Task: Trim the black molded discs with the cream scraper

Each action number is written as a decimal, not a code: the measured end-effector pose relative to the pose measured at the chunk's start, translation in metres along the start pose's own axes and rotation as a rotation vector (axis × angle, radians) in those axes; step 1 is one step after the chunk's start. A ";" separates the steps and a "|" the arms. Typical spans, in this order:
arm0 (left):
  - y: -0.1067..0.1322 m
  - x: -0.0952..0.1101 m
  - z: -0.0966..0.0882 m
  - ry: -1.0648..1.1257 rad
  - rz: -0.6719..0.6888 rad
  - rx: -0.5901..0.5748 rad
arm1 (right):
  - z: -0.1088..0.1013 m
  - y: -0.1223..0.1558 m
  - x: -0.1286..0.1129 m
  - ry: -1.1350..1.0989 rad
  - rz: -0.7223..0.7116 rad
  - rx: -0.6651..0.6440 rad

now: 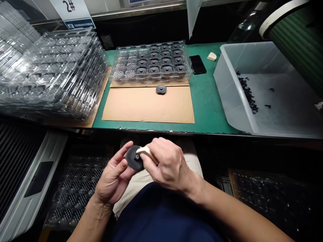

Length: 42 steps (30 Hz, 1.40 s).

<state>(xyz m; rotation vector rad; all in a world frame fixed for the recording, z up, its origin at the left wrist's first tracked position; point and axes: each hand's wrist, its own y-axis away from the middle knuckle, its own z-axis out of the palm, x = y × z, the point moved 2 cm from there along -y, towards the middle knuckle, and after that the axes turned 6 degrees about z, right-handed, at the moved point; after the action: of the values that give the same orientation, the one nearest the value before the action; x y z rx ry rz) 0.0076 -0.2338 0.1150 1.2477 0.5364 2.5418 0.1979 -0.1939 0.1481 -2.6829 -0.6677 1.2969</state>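
Above my lap, my left hand (114, 174) grips a round black plastic part (132, 159) by its edge, thumb in front and fingers behind. A small raised hub sticks up at the part's middle. My right hand (166, 163) is closed around a cream-coloured sponge-like pad (144, 150), pressed against the face of the black part beside the hub. On the cardboard sheet (131, 104) lies another black part (161, 89). Behind it stands a clear blister tray (121, 79) with black parts in many of its pockets; the left columns hold none.
Tall stacked clear trays (83, 90) stand at the left. A white bin (233, 101) with small black pieces is at the right. A black phone (198, 64) and a cream block (212, 56) lie on the green bench (207, 97), whose front edge runs beyond my hands.
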 end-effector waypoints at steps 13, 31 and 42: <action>0.006 0.015 0.017 -0.175 0.358 0.079 | -0.006 -0.004 -0.005 -0.155 0.156 -0.030; 0.003 0.000 0.008 0.041 -0.129 -0.196 | -0.002 -0.007 0.009 -0.165 -0.179 -0.029; -0.013 -0.006 0.012 -0.268 -0.028 0.067 | -0.032 -0.003 0.080 -0.395 0.403 0.258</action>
<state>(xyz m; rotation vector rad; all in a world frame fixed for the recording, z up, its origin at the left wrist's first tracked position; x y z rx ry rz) 0.0217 -0.2215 0.1117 1.5615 0.5765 2.2993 0.2647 -0.1537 0.1108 -2.4438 0.0353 1.8883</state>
